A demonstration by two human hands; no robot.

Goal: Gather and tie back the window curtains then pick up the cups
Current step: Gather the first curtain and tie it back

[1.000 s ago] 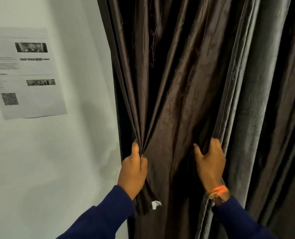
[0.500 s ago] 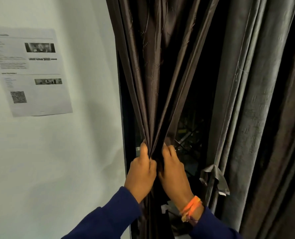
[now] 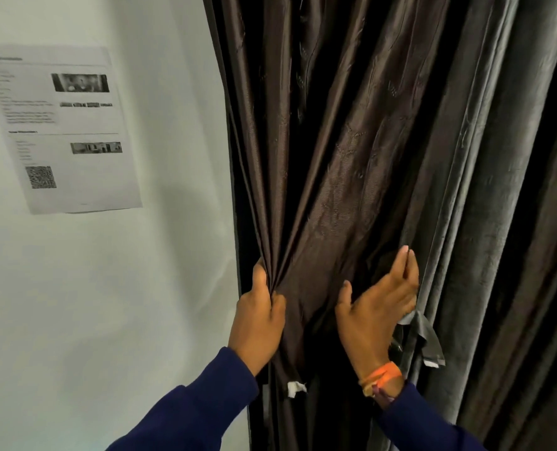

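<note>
**Curtain gathering at window edge**

Head view: white wall (image 3: 107, 288) at 9 o'clock bears a printed sheet (image 3: 65, 131). Dark curtain (image 3: 335, 157) fills 12 to 3 o'clock. Left hand (image 3: 257, 320) grips bunched folds; right hand (image 3: 374, 314), fingers extended, presses the fabric.

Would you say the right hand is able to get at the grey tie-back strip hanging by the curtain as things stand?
Probably yes. The right hand is open and empty beside the grey tie-back strip, with nothing between them, while the left hand grips the gathered brown curtain.
</note>
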